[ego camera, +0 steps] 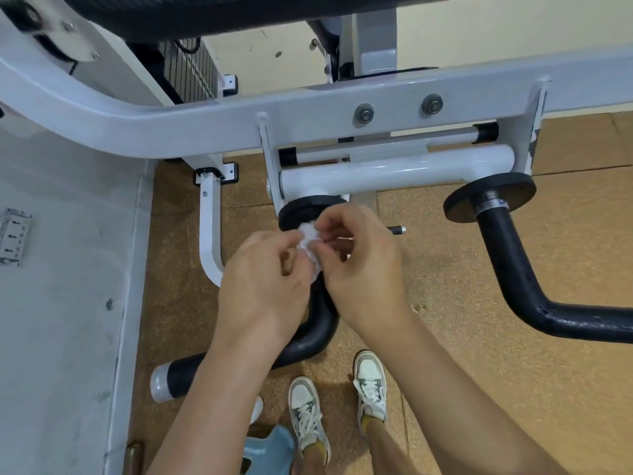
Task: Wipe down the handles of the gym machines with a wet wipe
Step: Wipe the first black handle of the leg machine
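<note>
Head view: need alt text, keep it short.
The left hand and right hand pinch a crumpled white wet wipe between them, over the upper end of the left black handle of a white-framed gym machine. The right black handle is untouched, and sneakers stand on the brown floor.
</note>
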